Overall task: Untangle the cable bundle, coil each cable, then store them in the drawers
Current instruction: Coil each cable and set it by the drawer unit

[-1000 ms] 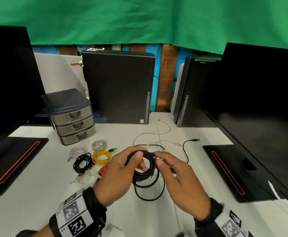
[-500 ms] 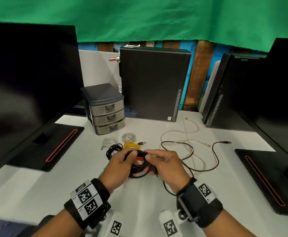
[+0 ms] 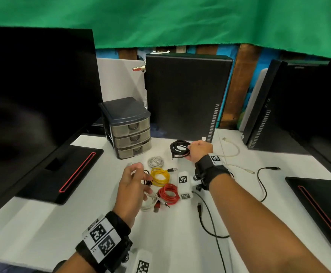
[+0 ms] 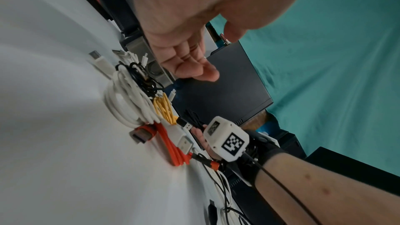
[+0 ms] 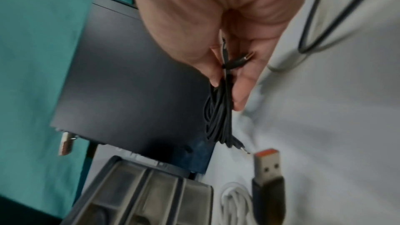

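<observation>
My right hand (image 3: 199,149) grips a coiled black cable (image 3: 179,149) just above the table, to the right of the small three-drawer unit (image 3: 130,129); all its drawers are closed. In the right wrist view the fingers (image 5: 240,91) pinch the black coil (image 5: 218,119). My left hand (image 3: 135,179) hovers with relaxed, empty fingers over the coiled cables: yellow (image 3: 159,177), red (image 3: 168,194), grey-white (image 3: 156,161), and white (image 3: 148,201). The left wrist view shows the white coil (image 4: 127,103), yellow coil (image 4: 163,107) and an orange-red cable (image 4: 173,150).
Loose black cable (image 3: 209,219) and loose white cable (image 3: 233,152) lie on the white table (image 3: 42,223) at right. Computer towers (image 3: 186,95) stand behind. Monitor bases sit at left (image 3: 62,174) and right (image 3: 322,209).
The right hand has carried the black coil away from the left hand, up and right toward the drawer unit. The left hand let go and now hovers empty.
</observation>
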Demonstrator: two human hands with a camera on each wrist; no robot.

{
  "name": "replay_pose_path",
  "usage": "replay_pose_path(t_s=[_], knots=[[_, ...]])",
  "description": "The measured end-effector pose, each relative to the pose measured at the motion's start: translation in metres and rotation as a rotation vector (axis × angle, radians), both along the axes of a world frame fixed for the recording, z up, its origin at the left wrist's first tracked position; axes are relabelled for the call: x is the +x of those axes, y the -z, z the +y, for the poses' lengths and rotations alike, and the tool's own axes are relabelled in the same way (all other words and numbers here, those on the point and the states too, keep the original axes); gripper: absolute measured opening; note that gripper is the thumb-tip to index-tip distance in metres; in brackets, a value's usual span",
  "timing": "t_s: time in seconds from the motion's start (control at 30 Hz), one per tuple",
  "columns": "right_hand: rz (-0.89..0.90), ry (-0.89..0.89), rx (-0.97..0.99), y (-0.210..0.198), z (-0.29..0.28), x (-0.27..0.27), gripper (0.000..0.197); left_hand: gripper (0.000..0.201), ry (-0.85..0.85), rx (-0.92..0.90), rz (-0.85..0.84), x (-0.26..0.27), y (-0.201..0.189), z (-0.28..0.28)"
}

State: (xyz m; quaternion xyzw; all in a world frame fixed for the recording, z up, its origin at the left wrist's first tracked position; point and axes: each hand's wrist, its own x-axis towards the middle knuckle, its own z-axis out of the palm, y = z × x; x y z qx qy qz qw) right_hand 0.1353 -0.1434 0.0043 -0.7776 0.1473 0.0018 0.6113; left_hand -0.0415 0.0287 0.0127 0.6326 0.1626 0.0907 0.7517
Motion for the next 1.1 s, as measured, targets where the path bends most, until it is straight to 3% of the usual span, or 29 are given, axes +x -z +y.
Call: replay_pose_path(t_s=[0.07, 0.17, 0.27, 0.33, 0.43, 0.53, 0.67, 0.77, 0.83, 0.9, 0.93, 1.0, 1.1], knots=[[0.042, -0.058, -0.283, 0.006, 0.002, 0.002, 0.036, 0.019, 0.012, 0.005, 0.005, 0.0, 0.002, 0.0], [0.014, -0.133, -0.485, 0.006, 0.011, -0.002, 0.037, 0.019, 0.035, 0.006, 0.023, -0.003, 0.003, -0.002], [0.035, -0.101, -0.384, -0.001, 0.007, 0.002, 0.035, 0.019, 0.061, 0.009, 0.023, -0.007, 0.001, -0.005], [-0.09, -0.075, -0.464, -0.007, -0.007, -0.001, 0.033, 0.02, 0.086, 0.018, 0.016, -0.008, 0.0, -0.009], [-0.179, -0.074, -0.395, -0.02, -0.036, -0.022, 0.023, 0.019, 0.131, 0.025, 0.025, -0.009, 0.0, -0.019], [-0.086, -0.307, -0.37, -0.026, -0.063, -0.076, 0.02, 0.013, 0.217, 0.053, 0.036, -0.007, 0.005, -0.032], [0.097, -0.836, -0.881, -0.004, -0.08, -0.18, 0.036, 0.013, 0.358, 0.18, 0.012, -0.011, 0.011, -0.052], [0.089, -0.868, -1.052, 0.006, -0.092, -0.22, 0.024, 0.022, 0.489, 0.285, -0.046, -0.016, 0.018, -0.069], [0.042, -0.848, -1.109, 0.009, -0.102, -0.225, 0.013, 0.023, 0.638, 0.585, -0.148, -0.021, 0.022, -0.081], [-0.015, -0.831, -1.143, 0.013, -0.109, -0.228, 0.017, 0.036, 0.786, 1.143, -0.284, -0.029, 0.026, -0.094], [-0.041, -0.812, -1.14, 0.015, -0.113, -0.23, 0.018, 0.045, 0.849, 1.311, -0.299, -0.033, 0.026, -0.102], [-0.075, -0.786, -1.102, 0.016, -0.121, -0.231, 0.017, 0.052, 0.958, 1.462, -0.195, -0.035, 0.025, -0.118], [-0.086, -0.8, -1.086, 0.014, -0.131, -0.233, 0.023, 0.036, 1.037, 1.499, -0.102, -0.032, 0.024, -0.137]])
